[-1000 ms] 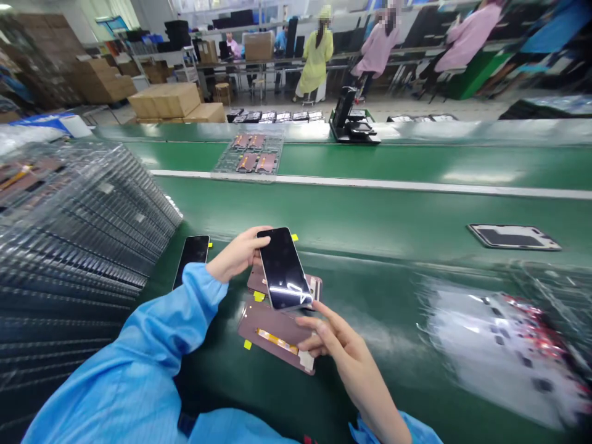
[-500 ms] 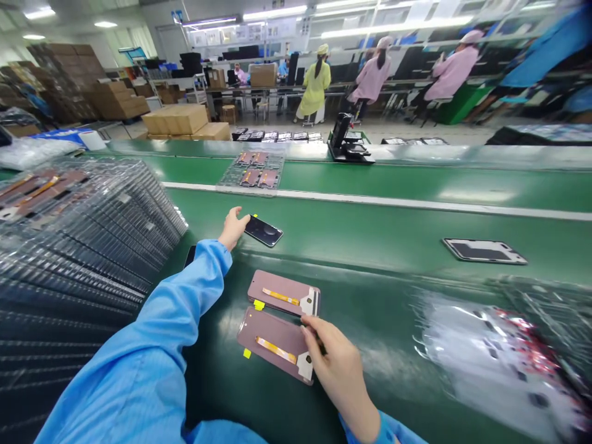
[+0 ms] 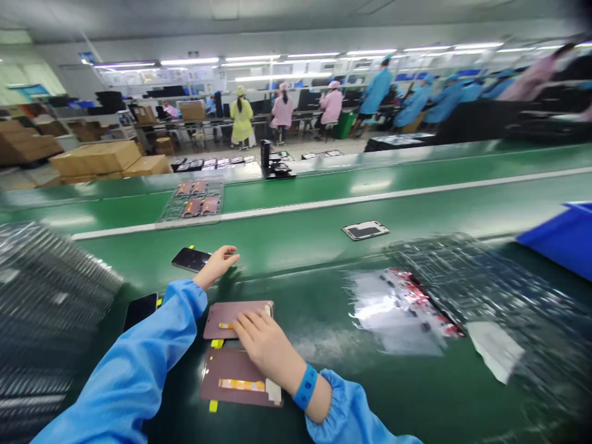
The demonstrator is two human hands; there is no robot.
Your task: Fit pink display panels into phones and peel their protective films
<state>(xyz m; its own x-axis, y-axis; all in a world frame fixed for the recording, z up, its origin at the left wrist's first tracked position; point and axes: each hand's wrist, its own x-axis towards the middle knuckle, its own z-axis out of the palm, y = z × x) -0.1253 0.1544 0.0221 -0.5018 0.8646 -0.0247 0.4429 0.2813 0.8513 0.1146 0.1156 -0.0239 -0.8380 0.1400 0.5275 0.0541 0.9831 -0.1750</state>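
Note:
My left hand reaches over the green bench with its fingers stretched out and nothing in them. Just left of it lies a black phone screen, face up with a small yellow tab. Closer in, my right hand lies over the right part of an upper pinkish-brown screen panel, fingers extended and partly covering its orange ribbon cable. Below it is a second such panel, back up, with its ribbon cable showing. Another dark screen sits partly behind my left sleeve.
Stacked clear plastic trays rise at the left. Toward the right are plastic film sheets, more clear trays and a blue bin. A loose panel and a filled tray lie farther back. Co-workers are beyond the bench.
The view has turned to the right. My left hand has come away from the black screen to its right side. My right hand has shifted from the lower panel's edge onto the upper panel.

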